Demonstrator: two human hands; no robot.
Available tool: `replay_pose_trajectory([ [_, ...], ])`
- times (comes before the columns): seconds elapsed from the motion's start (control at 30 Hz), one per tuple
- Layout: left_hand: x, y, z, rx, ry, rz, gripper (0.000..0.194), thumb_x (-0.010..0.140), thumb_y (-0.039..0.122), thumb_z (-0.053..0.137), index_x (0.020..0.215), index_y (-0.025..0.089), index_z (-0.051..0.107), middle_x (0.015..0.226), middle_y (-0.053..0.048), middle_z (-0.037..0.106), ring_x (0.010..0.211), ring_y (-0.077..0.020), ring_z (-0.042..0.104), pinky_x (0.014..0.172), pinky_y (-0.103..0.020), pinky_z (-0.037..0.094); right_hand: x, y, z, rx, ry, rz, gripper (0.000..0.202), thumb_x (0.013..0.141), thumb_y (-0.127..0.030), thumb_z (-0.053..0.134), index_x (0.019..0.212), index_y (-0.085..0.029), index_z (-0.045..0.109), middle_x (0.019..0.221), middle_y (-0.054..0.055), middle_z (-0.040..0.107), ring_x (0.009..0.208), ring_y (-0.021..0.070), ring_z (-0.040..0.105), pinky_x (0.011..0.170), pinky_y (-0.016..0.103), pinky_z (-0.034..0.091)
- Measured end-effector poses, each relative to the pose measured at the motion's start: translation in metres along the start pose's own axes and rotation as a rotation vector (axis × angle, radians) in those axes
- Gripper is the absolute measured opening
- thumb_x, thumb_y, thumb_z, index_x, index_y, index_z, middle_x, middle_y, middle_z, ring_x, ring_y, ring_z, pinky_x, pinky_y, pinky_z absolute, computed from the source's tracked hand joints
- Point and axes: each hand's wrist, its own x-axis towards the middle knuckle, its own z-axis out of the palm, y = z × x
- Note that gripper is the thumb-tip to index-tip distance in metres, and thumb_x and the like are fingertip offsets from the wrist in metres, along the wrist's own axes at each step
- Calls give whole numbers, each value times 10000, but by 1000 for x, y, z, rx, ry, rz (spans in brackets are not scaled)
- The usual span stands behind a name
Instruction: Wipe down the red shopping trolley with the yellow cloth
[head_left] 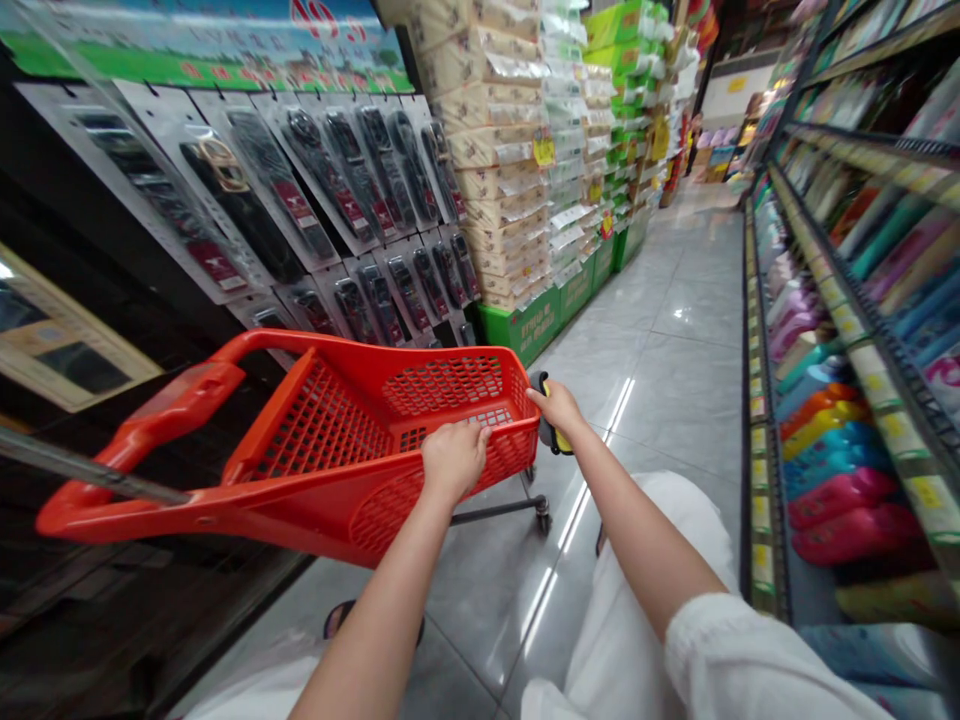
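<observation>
Holding the red cart (pixel 300 515), eight o'clock: rim (pixel 390 468) already gripped by left hand (pixel 455 462).
Right hand (pixel 558 406), four o'clock, grasps a yellow-and-grey object (pixel 547 432), not yet released.

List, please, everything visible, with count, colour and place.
Shopping cart: one, red, left of centre
Black-and-yellow object: one, cart's front end
Metal bar: one, grey, far left
Packaged belts: many, mostly black, left wall
Banner: one, blue and green, top left
Stacked boxes: many, beige, beyond the cart
Cartons: several, green, below the boxes
Signs: several, yellow, on the stacks
Shelving: one run, dark, right
Packed goods: many, multicoloured, on shelving
Floor: one, grey, centre
Distant person: one, colours unclear, far aisle
Left hand: one, bare, on cart's near rim
Right hand: one, bare, at the object
Sleeve: one, white, lower right
Trousers: one pair, white, bottom
Footwear: count unclear, dark, bottom
</observation>
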Motion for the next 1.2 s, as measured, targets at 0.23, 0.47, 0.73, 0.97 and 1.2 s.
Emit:
replay_pose_trajectory([
  [0.23,-2,1,2,-19,32,-16,502,977,426,247,914,178,680,927,-105,713,896,-244,647,710,-317,415,-74,-1,28,312,267,38,296,897,-380,401,785,-173,582,747,43,636,711,168,562,645,247,409],
  [0.47,-3,-2,-5,-31,-13,23,510,988,436,225,950,180,665,964,-108,695,916,-233,637,759,-324,429,-125,-16,31,364,266,-50,273,902,-380,407,763,-192,547,696,5,580,672,155,534,638,247,409],
  [0.73,-27,-65,-31,119,-4,-38,518,988,405,229,911,166,682,936,-130,696,903,-259,655,757,-347,441,-102,-12,-3,-368,97,-179,276,880,-179,453,1100,-179,619,1021,115,608,929,230,571,760,303,422],
  [0.97,-33,-79,-19,153,-53,-167,708,983,455,133,878,120,747,857,-189,734,852,-331,698,669,-366,464,-121,-44,33,-453,129,-167,471,879,-182,463,1350,-177,479,1063,150,591,923,246,578,740,330,460],
  [1.2,-30,-78,-18,145,-43,-178,677,980,414,144,907,117,748,879,-191,737,873,-304,698,691,-350,467,-140,-103,87,-338,52,-310,474,903,-185,425,1375,-192,462,1006,153,592,868,242,579,703,343,504],
])
